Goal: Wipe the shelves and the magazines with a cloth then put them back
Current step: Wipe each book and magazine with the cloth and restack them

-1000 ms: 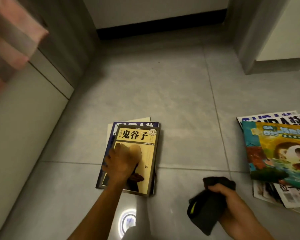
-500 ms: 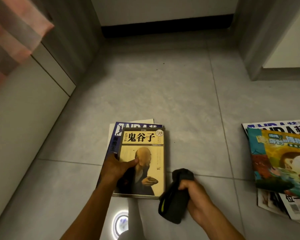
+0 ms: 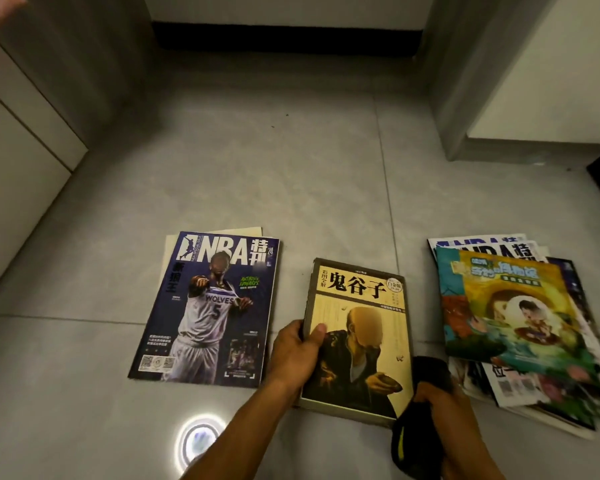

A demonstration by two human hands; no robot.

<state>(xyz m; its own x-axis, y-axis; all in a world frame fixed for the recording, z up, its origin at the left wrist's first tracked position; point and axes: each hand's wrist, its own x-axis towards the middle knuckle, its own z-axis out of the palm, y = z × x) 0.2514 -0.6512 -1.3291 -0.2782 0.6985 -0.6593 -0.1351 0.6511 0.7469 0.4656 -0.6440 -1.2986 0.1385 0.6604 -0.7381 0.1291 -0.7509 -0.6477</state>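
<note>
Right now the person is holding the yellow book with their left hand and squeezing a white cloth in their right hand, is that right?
Almost. The cloth is black, not white, with a thin yellow stripe; the head view shows it bunched in the right hand. The rest holds: the left hand grips the yellow book by its left edge.

Your left magazine [image 3: 208,306] reads "NBA", with "WOLVES 5" on the jersey; the yellow book [image 3: 359,337] reads "鬼谷子".
</note>
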